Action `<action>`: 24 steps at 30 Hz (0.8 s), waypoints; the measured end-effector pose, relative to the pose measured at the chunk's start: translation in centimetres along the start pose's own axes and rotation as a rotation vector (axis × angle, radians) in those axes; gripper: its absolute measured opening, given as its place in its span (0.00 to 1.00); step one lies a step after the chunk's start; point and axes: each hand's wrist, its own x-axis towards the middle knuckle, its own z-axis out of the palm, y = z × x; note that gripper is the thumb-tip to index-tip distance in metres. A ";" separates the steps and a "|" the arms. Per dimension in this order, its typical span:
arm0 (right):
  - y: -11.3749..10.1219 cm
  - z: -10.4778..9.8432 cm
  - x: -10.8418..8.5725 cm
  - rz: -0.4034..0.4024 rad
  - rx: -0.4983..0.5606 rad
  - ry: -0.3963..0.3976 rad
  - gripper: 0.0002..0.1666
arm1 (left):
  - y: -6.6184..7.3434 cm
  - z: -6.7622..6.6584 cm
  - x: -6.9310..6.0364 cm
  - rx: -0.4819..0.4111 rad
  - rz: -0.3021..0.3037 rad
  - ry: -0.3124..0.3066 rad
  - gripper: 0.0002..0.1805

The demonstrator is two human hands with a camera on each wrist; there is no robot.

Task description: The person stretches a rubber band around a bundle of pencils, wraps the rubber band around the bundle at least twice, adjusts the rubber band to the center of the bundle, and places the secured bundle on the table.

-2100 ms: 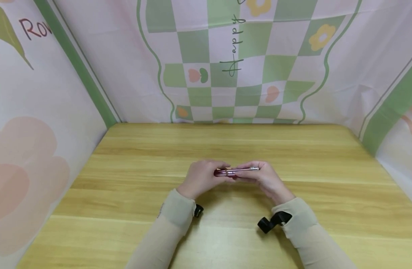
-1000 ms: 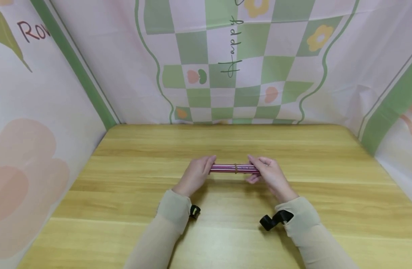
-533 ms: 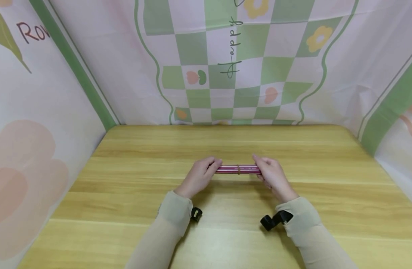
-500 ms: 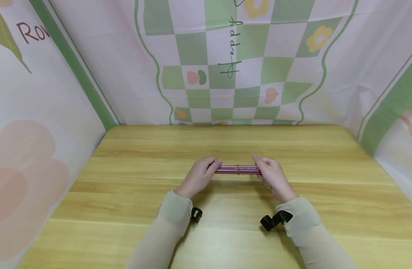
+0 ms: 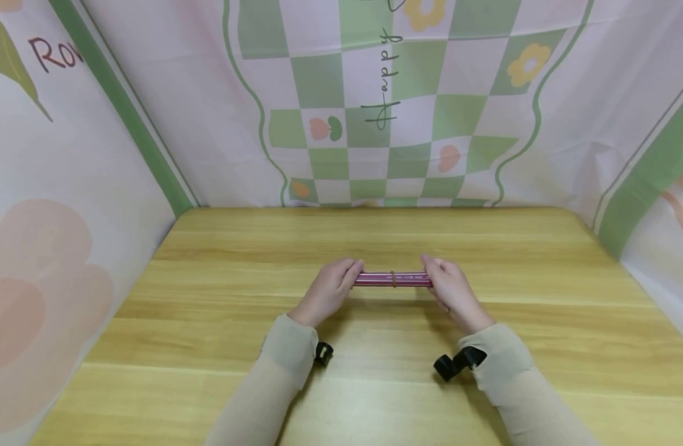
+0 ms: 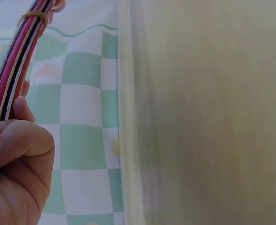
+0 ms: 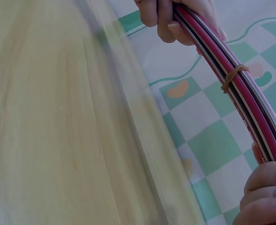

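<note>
A bundle of red, black and white striped pencils [image 5: 371, 279] is held level above the table, bound near its middle by a brown rubber band [image 5: 394, 279]. My left hand [image 5: 326, 290] grips the bundle's left end, thumb on top. At the right end my right hand [image 5: 454, 291] holds it likewise. Both ends of the pencils are hidden inside the hands. In the right wrist view the striped bundle [image 7: 257, 108] runs between both hands, with the rubber band [image 7: 232, 77] wrapped around it. Curled fingers of the left hand [image 6: 23, 159] show in the left wrist view.
A wood-grain table [image 5: 341, 384] lies beneath the hands. Printed cloth [image 5: 369, 124] with green checks and flowers hangs behind its back edge, and more cloth hangs at both sides. A black wrist camera [image 5: 455, 364] juts from the right sleeve.
The hands were close together, covering much of the pencils; they have moved apart to the two ends, baring the banded middle. Over the last half second the bundle has barely shifted.
</note>
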 end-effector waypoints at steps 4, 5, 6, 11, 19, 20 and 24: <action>-0.1 -0.4 0.2 -0.014 0.033 -0.047 0.29 | 0.1 -0.2 0.0 0.014 -0.032 -0.014 0.22; -0.2 -0.5 0.2 -0.022 0.040 -0.068 0.28 | 0.1 -0.4 0.0 0.019 -0.045 -0.011 0.23; -0.3 -0.6 0.2 -0.027 0.051 -0.093 0.27 | 0.1 -0.5 0.0 0.024 -0.060 -0.009 0.23; -0.6 -1.2 0.2 -0.063 0.101 -0.197 0.23 | -0.1 -1.6 0.1 0.061 -0.150 0.046 0.28; -0.4 -1.9 0.5 -0.058 0.172 -0.230 0.23 | -0.5 -2.7 0.0 0.020 -0.261 0.067 0.29; -0.3 -1.9 0.5 -0.053 0.181 -0.226 0.23 | -0.5 -2.7 0.0 0.014 -0.267 0.069 0.29; 0.1 -1.6 0.9 -0.043 0.198 -0.196 0.23 | -0.6 -2.3 0.3 0.019 -0.285 0.100 0.27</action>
